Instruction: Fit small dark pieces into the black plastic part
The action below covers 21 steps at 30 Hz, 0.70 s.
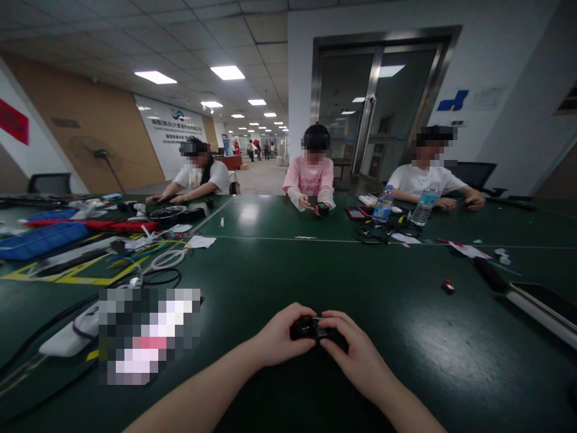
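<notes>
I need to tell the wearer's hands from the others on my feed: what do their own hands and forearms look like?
Left hand and right hand are both ungloved. No sleeve shows on the left forearm or right forearm, and I see no watch, bracelet, ring, cable or marking.

Hands [285, 338] partly hide a black object [305, 328]; the right edge crops a flat device [549, 305].
</notes>
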Motion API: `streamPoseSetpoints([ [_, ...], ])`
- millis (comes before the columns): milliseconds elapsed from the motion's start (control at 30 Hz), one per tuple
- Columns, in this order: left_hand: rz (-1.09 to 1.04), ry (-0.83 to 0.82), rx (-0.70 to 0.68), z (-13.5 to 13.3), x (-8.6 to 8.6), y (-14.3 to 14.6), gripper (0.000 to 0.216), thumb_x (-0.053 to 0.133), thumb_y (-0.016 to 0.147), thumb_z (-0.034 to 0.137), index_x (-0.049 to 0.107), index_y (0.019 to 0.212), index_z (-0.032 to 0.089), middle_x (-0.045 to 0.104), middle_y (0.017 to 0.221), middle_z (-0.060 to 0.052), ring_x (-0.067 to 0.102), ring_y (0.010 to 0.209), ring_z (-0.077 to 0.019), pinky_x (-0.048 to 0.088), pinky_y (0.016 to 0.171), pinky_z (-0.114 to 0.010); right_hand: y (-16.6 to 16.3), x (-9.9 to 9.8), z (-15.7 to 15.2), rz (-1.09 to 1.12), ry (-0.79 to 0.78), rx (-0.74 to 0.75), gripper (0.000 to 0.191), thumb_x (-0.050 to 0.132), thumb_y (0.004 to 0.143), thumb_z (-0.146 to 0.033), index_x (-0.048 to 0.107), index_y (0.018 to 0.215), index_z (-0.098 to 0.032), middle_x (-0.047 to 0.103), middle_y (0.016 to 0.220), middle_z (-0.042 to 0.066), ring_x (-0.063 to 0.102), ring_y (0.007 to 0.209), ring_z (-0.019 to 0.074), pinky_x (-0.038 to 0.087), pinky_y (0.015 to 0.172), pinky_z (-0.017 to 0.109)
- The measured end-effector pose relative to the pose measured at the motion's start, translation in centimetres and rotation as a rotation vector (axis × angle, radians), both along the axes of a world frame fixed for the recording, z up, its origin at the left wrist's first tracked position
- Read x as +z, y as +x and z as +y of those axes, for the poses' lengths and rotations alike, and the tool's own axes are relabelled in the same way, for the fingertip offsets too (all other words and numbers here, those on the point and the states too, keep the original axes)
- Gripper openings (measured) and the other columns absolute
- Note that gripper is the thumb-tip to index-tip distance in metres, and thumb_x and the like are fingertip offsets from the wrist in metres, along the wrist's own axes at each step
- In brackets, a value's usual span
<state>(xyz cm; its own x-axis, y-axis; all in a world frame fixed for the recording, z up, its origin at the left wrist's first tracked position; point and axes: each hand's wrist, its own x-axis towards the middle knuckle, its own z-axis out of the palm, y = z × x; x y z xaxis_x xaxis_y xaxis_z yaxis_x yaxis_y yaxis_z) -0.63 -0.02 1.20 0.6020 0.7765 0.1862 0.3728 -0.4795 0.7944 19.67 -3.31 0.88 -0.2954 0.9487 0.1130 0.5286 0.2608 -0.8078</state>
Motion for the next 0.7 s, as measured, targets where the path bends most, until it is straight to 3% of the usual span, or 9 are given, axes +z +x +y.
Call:
streamPoseSetpoints([
  [300, 0.164, 0.089, 0.028, 0.0, -0.1, 0.3, 0.039, 0.065, 0.074, 0.024, 0.054, 0.112, 0.023, 0.056, 0.101, -0.004, 0.054, 0.093, -0.0209, 0.043, 0.085, -0.034, 0.0, -0.6, 0.3, -0.047, -0.029, -0.012, 0.022, 0.055, 0.079, -0.021, 0.062, 0.099, -0.027, 0.054, 0.119, 0.002, 0.051, 0.113, 0.0220, 0.038, 0.098, 0.037],
  [700, 0.190, 0.102, 0.035, 0.0, -0.3, 0.3, 0.041, 0.064, 0.075, 0.026, 0.054, 0.115, 0.023, 0.053, 0.111, -0.006, 0.052, 0.101, -0.0234, 0.042, 0.090, -0.037, -0.1, -1.4, 0.5, -0.035, -0.025, -0.053, 0.022, 0.059, 0.076, -0.022, 0.065, 0.096, -0.030, 0.058, 0.115, 0.001, 0.051, 0.111, 0.0239, 0.038, 0.097, 0.041],
])
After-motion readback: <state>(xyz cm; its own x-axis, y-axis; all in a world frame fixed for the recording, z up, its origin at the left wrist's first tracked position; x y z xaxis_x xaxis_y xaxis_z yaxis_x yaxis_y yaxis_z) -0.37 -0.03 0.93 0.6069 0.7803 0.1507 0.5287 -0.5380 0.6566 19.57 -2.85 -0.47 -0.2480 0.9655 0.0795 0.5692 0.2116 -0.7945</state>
